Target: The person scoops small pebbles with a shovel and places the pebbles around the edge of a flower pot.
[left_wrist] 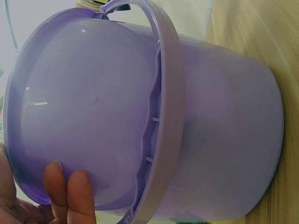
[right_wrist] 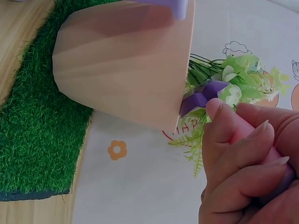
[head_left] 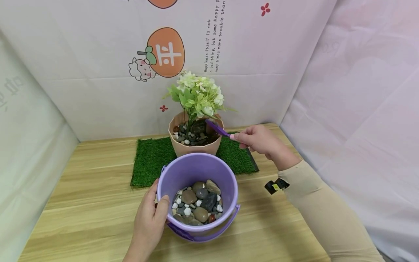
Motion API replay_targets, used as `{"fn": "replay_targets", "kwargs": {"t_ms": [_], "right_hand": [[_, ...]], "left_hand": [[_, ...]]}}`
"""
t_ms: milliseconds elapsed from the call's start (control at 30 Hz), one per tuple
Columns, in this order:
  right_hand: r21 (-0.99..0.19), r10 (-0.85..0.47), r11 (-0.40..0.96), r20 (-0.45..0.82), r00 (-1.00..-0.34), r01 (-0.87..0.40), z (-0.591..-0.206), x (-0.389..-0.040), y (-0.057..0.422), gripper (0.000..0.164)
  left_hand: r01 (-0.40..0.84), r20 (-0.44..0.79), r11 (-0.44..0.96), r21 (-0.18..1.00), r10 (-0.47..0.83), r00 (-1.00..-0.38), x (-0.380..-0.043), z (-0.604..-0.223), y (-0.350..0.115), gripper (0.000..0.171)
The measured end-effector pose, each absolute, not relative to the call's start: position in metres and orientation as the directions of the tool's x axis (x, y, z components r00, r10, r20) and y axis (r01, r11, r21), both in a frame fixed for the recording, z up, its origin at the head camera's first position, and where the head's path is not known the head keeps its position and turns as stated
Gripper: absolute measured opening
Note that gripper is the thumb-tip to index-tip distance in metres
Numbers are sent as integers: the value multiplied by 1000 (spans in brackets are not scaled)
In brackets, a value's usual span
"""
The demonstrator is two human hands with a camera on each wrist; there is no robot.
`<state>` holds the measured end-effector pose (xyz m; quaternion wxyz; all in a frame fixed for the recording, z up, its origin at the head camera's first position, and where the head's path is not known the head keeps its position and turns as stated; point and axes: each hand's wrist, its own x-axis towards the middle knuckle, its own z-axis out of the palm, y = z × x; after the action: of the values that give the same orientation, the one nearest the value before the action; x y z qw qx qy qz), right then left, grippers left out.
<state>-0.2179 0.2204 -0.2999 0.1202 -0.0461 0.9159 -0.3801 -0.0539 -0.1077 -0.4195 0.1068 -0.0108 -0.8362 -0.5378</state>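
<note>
My right hand (head_left: 260, 140) grips the pink handle of a small purple trowel (head_left: 217, 128). Its blade reaches over the right rim into a beige flowerpot (head_left: 196, 150), beside a dark, wet-looking stone. White-and-green flowers (head_left: 199, 94) rise from the pot, with pebbles (head_left: 183, 137) around their stems. Nearer to me stands a purple bucket (head_left: 229, 178) holding wet stones and white pebbles (head_left: 200, 203). My left hand (head_left: 152, 214) holds the bucket's left rim, thumb over the edge and fingers against its outer wall. In the right wrist view, curled fingers surround the trowel's handle (right_wrist: 243, 128).
The pot stands on a green turf mat (head_left: 147, 156), on a wooden table (head_left: 88, 203). Printed cloth (head_left: 98, 54) hangs behind and at both sides. The bucket's handle (head_left: 203, 238) hangs down on the near side. A black strap device (head_left: 276, 185) is on my right wrist.
</note>
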Motion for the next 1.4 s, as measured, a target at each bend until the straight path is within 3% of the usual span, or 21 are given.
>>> {"fn": "replay_targets", "kwargs": {"t_ms": [467,1400], "right_hand": [[-724,-216,689,-253,-943,37,-291,-224,223,44],[-645,-249,763,-342,-906,34,-272,-228,226,49]], "left_hand": [[119,174,426,897,-94,-980,-54,-418,-109,55],[132,188,415,900,-96,-977,-55,-421,-108,55]]}}
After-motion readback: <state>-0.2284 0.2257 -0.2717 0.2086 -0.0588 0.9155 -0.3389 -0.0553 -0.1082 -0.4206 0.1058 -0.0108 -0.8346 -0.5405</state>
